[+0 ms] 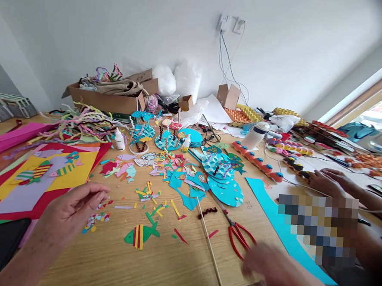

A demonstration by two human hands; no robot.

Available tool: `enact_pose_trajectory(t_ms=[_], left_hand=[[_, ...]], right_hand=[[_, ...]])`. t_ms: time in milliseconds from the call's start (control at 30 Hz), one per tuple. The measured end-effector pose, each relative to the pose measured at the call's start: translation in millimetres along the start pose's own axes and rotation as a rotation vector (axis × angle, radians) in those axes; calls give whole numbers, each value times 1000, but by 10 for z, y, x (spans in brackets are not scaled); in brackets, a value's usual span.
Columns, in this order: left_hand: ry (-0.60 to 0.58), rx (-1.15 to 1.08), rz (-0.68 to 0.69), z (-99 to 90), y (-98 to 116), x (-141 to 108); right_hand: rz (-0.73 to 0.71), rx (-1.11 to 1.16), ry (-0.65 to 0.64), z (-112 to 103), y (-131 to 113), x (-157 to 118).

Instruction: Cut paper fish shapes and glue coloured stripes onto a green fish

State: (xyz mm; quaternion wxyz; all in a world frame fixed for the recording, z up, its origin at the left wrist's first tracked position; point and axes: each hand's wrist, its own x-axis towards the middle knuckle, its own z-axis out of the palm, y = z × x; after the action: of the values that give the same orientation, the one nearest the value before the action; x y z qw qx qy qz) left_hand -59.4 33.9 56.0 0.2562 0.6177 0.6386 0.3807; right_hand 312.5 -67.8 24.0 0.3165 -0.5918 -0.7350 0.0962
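My left hand [73, 205] hovers above the table's left side, thumb and fingers pressed together; anything pinched there is hidden. Small colored paper dots [96, 220] lie close to its fingertips. Between my hands rests a green paper fish [141, 236] with red and yellow strips across its body. My right hand [267, 268] is smeared by motion at the lower right, beside the red-handled scissors [238, 237]; whether it holds anything does not show. A thin wooden stick [211, 248] lies left of the scissors. Near the stick's top is a dark wavy pipe cleaner [208, 212].
Paper scraps [147, 193] and blue paper discs [227, 192] spread over the middle. Colored sheets [79, 173] with paper fish lie left, near a dark device [2, 243]. Glue bottles [119, 139] stand farther back. Another person's hands [329, 184] are at right, past a blue strip [271, 208].
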Motion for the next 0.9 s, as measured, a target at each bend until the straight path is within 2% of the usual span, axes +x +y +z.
enact_pose_trajectory(t_ms=[67, 133, 233, 300, 400, 700, 800, 900], left_hand=[[-26, 23, 1, 8, -12, 1], [-48, 55, 37, 40, -42, 8], [-90, 104, 96, 121, -103, 26], [-139, 131, 113, 173, -130, 36], [-182, 165, 153, 222, -129, 44], [-174, 163, 184, 327, -31, 27], [-206, 190, 160, 309, 14, 17], [-251, 148, 108, 317, 38, 14]], right_hand=[[58, -73, -113, 51, -6, 263], [125, -209, -322, 145, 71, 432], [99, -309, -546, 285, 235, 535], [72, -309, -602, 345, 319, 555], [56, -311, -632, 380, 391, 579], [70, -366, -662, 406, 447, 578], [92, -378, -625, 350, 435, 561], [131, -400, -563, 199, 347, 559]])
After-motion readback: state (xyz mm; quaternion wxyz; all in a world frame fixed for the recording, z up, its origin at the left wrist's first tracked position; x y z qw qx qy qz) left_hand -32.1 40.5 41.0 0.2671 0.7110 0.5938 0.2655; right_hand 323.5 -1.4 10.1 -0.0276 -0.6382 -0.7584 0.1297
